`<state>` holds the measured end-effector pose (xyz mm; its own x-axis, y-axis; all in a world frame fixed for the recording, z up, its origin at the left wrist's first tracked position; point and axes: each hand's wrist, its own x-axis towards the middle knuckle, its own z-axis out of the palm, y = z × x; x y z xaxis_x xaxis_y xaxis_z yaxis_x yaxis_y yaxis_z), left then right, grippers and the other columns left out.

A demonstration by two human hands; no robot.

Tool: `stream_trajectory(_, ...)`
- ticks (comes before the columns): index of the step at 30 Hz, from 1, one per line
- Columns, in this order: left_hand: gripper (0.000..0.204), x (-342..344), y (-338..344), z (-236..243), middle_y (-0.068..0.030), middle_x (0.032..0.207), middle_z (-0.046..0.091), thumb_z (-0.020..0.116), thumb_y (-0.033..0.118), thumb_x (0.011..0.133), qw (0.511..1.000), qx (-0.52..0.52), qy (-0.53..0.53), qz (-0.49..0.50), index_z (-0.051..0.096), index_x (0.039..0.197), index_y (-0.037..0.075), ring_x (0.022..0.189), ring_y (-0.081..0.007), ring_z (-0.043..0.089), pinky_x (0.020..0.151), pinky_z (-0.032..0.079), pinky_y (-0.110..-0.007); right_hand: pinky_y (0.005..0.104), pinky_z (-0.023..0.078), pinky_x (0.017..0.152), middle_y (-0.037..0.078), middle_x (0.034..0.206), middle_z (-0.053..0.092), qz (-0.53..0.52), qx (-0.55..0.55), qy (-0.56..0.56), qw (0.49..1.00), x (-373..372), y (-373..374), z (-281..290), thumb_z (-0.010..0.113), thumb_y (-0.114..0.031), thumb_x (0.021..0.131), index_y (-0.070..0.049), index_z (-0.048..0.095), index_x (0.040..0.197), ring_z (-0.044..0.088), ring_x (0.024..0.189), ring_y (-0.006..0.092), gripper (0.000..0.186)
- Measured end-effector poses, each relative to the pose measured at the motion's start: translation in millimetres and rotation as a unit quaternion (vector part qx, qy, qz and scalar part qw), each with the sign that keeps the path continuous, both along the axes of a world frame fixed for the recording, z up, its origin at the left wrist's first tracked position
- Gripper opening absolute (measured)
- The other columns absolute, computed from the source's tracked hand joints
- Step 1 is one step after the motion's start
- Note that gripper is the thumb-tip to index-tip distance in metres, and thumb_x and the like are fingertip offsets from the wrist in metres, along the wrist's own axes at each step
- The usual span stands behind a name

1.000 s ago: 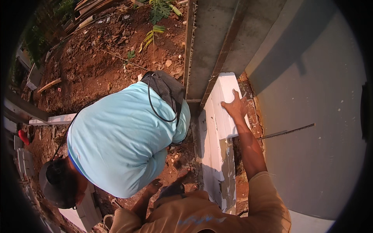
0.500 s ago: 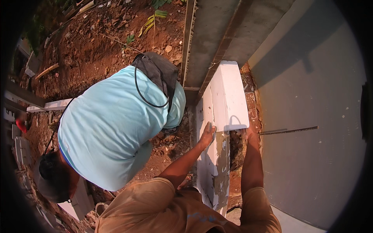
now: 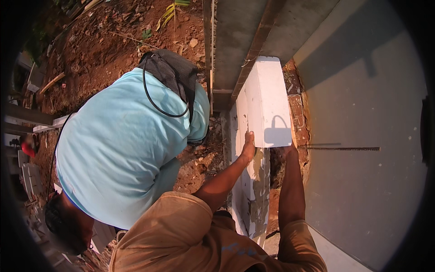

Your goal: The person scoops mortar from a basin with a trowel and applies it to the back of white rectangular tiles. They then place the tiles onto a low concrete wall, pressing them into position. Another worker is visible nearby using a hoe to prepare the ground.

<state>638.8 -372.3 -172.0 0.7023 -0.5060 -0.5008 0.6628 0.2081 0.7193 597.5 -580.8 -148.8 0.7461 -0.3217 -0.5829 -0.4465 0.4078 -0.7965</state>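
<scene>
A white block (image 3: 271,95) lies on a low wall of white blocks with patchy grey mortar (image 3: 249,195), its far end against a grey concrete wall. My left hand (image 3: 248,147) grips the block's near left corner, thumb up along its side. My right hand (image 3: 288,150) holds the near right corner from below, its fingers mostly hidden behind the block. A shadow falls on the block's top.
A co-worker in a light blue shirt (image 3: 122,145) bends close on the left. A grey concrete wall (image 3: 235,36) stands ahead, a smooth grey panel (image 3: 367,190) on the right with a thin toothed strip (image 3: 344,149). Red soil and rubble (image 3: 90,50) lie beyond.
My left hand has come up from low near my body onto the block. My right hand has moved from the block's top down to its near end.
</scene>
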Motion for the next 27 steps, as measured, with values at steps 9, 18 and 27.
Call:
stream_trajectory(9,0.097,19.2,5.0,7.3,-0.0184,0.168,-0.001,0.030,0.073,0.098,0.978,0.189,-0.087,0.023,0.002,0.162,0.005,0.156,-0.0297,-0.002,0.125,0.006,-0.042,0.0416,0.040,0.110,0.017,0.145,0.053,-0.034,-0.147,-0.149,0.977,11.8,51.6,143.8,0.036,-0.074,0.098,-0.005,0.045,0.149,0.050,0.132,0.0273,0.086)
stream_trajectory(18,0.103,69.2,15.7,171.2,-0.0260,0.155,0.038,0.075,0.035,0.091,0.978,0.111,-0.159,-0.073,0.009,0.159,-0.005,0.143,-0.0325,0.039,0.116,0.032,-0.038,0.0391,0.042,0.107,0.022,0.138,0.059,0.070,-0.398,-0.016,0.914,19.9,70.3,156.1,0.061,-0.039,0.100,0.001,0.045,0.148,0.057,0.125,0.0287,0.065)
stream_trajectory(27,0.100,75.0,9.8,152.8,-0.0233,0.155,0.038,0.072,0.035,0.094,0.979,0.057,-0.172,-0.089,0.007,0.159,-0.004,0.140,-0.0298,0.041,0.115,0.034,-0.038,0.0394,0.044,0.105,0.019,0.138,0.061,0.038,-0.378,-0.112,0.918,23.3,66.7,147.4,0.060,-0.046,0.096,-0.011,0.050,0.148,0.058,0.127,0.0327,0.063)
